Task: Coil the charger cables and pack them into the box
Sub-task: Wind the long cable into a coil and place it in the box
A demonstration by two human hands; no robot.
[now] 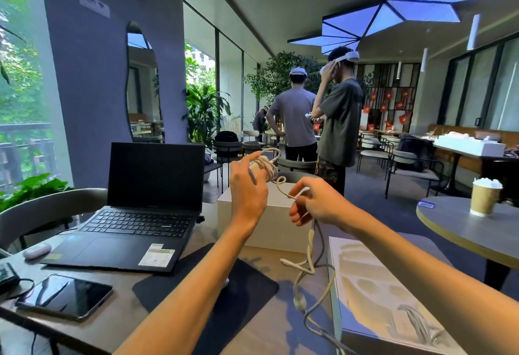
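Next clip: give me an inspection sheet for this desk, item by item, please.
Surface: wooden table, mostly covered.
Job's things: cream cable, part wound into a coil; white box behind the hands; open tray box at right.
Clutter: open laptop, phone, black mat, earbud case.
Hands: left hand holds the coil on its fingers; right hand pinches the cable.
Cables: cream tail hangs loose to the table; grey cable beside it; black lead at left edge.
Surroundings: two standing people in headsets, chairs, paper cup on round table.
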